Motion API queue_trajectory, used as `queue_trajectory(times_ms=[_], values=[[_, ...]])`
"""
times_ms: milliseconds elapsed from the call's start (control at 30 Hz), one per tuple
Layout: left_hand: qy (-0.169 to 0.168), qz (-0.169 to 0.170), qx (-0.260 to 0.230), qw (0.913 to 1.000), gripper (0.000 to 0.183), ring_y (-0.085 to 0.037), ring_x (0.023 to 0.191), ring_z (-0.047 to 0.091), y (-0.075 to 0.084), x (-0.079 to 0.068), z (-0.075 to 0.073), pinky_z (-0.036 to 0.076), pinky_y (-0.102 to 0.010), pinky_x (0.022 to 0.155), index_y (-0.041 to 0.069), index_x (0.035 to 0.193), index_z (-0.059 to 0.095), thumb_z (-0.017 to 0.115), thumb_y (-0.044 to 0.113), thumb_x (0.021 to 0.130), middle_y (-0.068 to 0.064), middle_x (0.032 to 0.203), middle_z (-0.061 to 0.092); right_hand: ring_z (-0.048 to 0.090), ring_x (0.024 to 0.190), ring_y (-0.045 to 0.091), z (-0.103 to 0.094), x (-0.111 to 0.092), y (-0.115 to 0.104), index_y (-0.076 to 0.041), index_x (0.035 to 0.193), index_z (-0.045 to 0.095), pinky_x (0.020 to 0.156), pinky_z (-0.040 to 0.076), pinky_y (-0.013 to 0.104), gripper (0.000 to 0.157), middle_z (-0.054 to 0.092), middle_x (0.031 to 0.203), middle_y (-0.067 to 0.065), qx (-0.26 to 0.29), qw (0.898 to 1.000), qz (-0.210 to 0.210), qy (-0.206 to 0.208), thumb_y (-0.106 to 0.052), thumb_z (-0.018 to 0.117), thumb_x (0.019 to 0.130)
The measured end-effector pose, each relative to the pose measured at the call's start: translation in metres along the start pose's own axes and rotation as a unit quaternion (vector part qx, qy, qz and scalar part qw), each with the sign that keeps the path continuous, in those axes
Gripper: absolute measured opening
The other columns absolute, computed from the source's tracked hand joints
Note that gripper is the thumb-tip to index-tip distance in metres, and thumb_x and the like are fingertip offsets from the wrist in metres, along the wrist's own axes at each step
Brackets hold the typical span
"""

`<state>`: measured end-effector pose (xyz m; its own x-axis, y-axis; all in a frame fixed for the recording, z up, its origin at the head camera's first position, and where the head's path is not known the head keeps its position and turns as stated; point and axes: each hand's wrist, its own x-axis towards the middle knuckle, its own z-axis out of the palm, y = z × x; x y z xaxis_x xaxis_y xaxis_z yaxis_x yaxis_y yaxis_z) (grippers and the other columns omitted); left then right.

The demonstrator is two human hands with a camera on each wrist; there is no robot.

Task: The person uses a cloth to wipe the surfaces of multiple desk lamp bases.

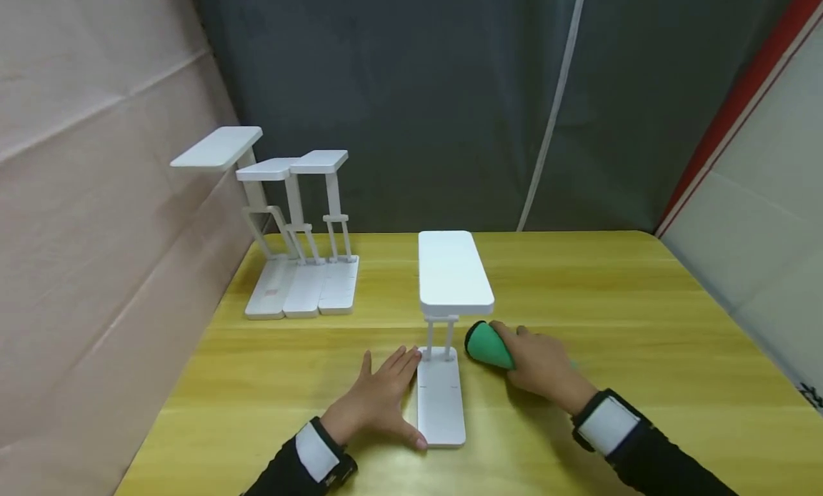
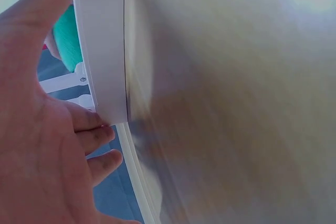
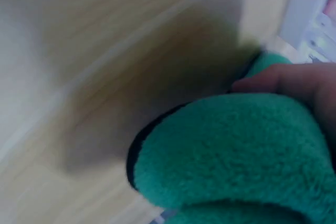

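Observation:
A white folding stand rises from its flat base near the middle of the table. Spread along the left side of that base, my left hand touches it with thumb and fingertips, the fingers fairly straight. The left wrist view shows this palm beside the base's edge. To the right of the stand, my right hand grips a bunched green cloth. Up close in the right wrist view, the cloth is fluffy with a dark border; part of the hand lies outside that view.
Several similar white stands stand side by side at the back left, such as the rightmost one. The wooden table meets a dark grey curtain behind and a pale wall covering on the left.

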<state>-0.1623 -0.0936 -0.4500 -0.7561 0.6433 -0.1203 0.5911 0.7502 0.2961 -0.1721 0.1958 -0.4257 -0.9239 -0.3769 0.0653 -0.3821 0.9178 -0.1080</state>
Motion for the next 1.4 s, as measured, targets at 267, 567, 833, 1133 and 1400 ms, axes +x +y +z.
queue_trajectory(times_ms=[267,567,833,1133,1400], values=[[0.002,0.007,-0.015,0.9999,0.13,-0.03,0.143,0.018,0.001,-0.007,0.005,0.009,-0.075,0.1,0.001,0.15,0.022,0.072,0.075,0.057,-0.013,0.155,0.023,0.054,0.059,0.024,0.019,-0.001,-0.03,-0.005,0.135,0.043,0.051,0.048,0.042,0.079,0.058,0.087,0.018,0.03,0.998,-0.01,-0.053,-0.004,0.073,0.063],[0.004,0.005,-0.005,1.0,0.13,-0.028,0.143,0.017,0.009,0.002,0.001,0.008,-0.072,0.102,0.002,0.151,0.022,0.072,0.076,0.057,-0.011,0.156,0.022,0.05,0.061,0.014,0.002,-0.043,-0.027,-0.023,0.135,0.047,0.055,0.045,0.035,0.085,0.056,0.084,0.001,0.042,0.99,-0.063,-0.12,-0.009,0.081,0.058],[0.006,0.011,0.004,0.9999,0.13,-0.028,0.143,0.017,0.007,0.004,-0.001,0.009,-0.072,0.102,0.002,0.151,0.023,0.071,0.077,0.056,-0.011,0.156,0.021,0.053,0.074,0.0,-0.006,-0.067,-0.027,-0.035,0.129,0.051,0.061,0.048,0.026,0.065,0.055,0.093,-0.019,0.147,0.96,-0.17,-0.167,-0.04,0.082,0.072],[0.0,0.027,0.017,0.9995,0.13,-0.028,0.143,0.017,0.006,0.016,-0.002,0.007,-0.072,0.102,0.002,0.151,0.022,0.068,0.079,0.056,-0.011,0.156,0.022,0.052,0.083,-0.005,-0.018,-0.089,-0.021,-0.03,0.136,0.046,0.063,0.046,0.022,0.061,0.057,0.107,-0.02,0.252,0.932,-0.207,-0.16,-0.053,0.066,0.084],[-0.013,0.026,0.035,0.999,0.13,-0.025,0.144,0.014,0.003,0.051,-0.003,0.007,-0.07,0.104,0.004,0.152,0.019,0.069,0.078,0.058,-0.01,0.156,0.021,0.053,0.082,-0.002,-0.007,-0.095,-0.02,-0.028,0.138,0.046,0.059,0.045,0.025,0.061,0.057,0.106,-0.018,0.239,0.94,-0.166,-0.177,-0.052,0.064,0.086]])
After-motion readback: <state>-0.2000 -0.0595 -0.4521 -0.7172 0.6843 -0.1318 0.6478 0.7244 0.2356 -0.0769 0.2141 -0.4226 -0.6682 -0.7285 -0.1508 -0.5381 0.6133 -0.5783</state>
